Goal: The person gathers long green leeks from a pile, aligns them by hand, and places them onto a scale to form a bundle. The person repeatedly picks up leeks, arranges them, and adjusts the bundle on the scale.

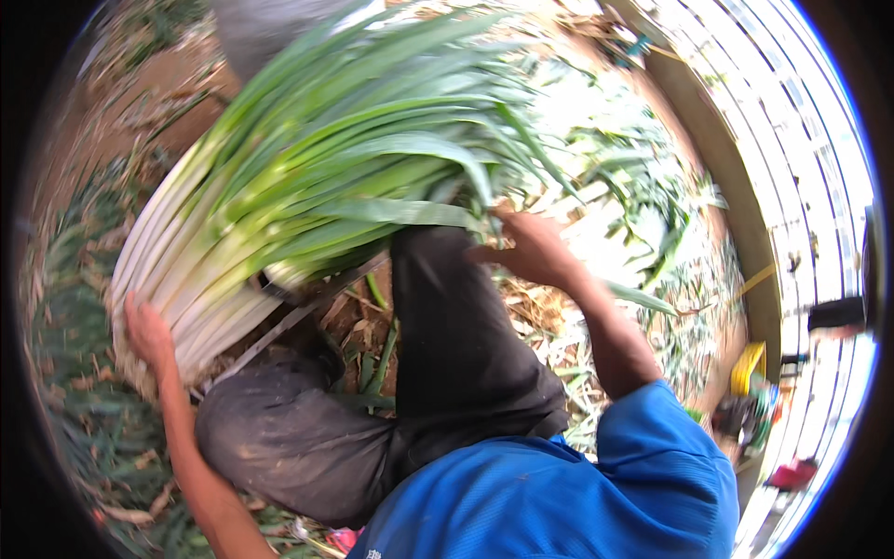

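A large bunch of long green onions or leeks [279,168] lies slanted across my front, white root ends at lower left, green leaves fanning up and right. My left hand [151,331] is wrapped round the bunch near its white ends. My right hand [526,247], fingers apart, is beside the leaf ends just right of my dark-trousered right knee [433,279]; whether it touches the leaves is unclear. A narrow metal bar [251,352] shows under the bunch, mostly hidden.
Cut leaves and stalks [74,373] cover the ground at left and right. A pale bulky sack [265,33] stands beyond the bunch. A low concrete ledge [754,270] runs along the right, with a yellow crate [745,368] and assorted items near it.
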`<action>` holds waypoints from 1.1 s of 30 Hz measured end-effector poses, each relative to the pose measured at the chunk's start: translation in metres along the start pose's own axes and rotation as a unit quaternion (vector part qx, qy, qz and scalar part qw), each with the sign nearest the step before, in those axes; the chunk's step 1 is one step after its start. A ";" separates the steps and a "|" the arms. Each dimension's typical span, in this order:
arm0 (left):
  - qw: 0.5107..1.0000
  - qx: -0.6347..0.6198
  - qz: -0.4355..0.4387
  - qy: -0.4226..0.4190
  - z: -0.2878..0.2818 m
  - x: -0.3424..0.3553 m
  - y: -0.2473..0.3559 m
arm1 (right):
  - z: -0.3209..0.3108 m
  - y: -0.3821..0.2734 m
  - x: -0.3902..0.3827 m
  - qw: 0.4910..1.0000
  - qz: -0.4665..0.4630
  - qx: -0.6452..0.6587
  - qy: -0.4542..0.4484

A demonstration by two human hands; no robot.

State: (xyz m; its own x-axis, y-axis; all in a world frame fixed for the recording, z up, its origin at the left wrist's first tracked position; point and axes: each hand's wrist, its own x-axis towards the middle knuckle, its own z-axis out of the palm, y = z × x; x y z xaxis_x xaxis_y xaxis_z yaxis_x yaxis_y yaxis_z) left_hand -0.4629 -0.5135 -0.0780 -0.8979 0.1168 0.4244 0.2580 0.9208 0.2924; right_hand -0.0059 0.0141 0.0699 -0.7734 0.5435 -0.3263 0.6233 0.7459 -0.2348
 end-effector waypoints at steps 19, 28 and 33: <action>0.998 0.033 0.035 -0.038 0.006 0.016 -0.034 | 0.001 -0.023 0.166 0.859 -0.028 0.376 0.347; 0.992 0.104 0.055 -0.042 0.004 0.032 -0.045 | 0.044 0.051 0.245 0.802 -0.199 0.552 0.112; 0.988 0.089 0.125 -0.023 0.013 0.048 -0.058 | 0.093 0.047 0.220 0.668 -0.176 0.664 0.286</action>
State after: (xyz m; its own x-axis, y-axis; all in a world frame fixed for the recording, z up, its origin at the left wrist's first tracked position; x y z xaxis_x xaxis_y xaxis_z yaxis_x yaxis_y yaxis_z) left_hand -0.5255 -0.5562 -0.0862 -0.8302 0.3617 0.4242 0.4106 0.9114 0.0265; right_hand -0.1362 0.1332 -0.0977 -0.5803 0.7656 0.2777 -0.3492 0.0741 -0.9341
